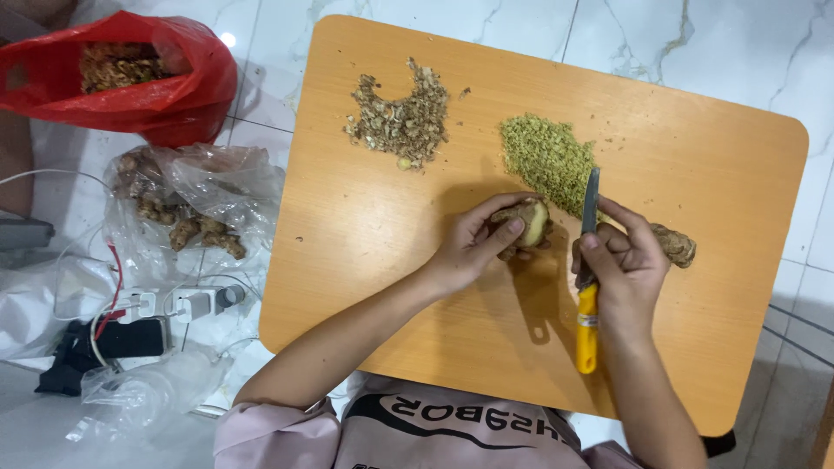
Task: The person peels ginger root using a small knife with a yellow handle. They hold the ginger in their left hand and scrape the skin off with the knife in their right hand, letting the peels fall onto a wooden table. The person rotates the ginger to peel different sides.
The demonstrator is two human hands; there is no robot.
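Both hands work above the wooden board (365,260): left hand (469,247) clamps a ginger piece (532,221), firm, knobbly, probably slippery where peeled; right hand (621,265) grips a yellow-handled knife (589,295).

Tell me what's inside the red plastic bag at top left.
The red plastic bag holds brownish peel-like scraps at its open mouth. Anything deeper is covered by the bag's folds.

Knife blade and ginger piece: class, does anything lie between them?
Nothing visible does. The right hand holds the knife upright, blade just right of the ginger piece gripped by the left hand; only bare wooden board shows in the gap.
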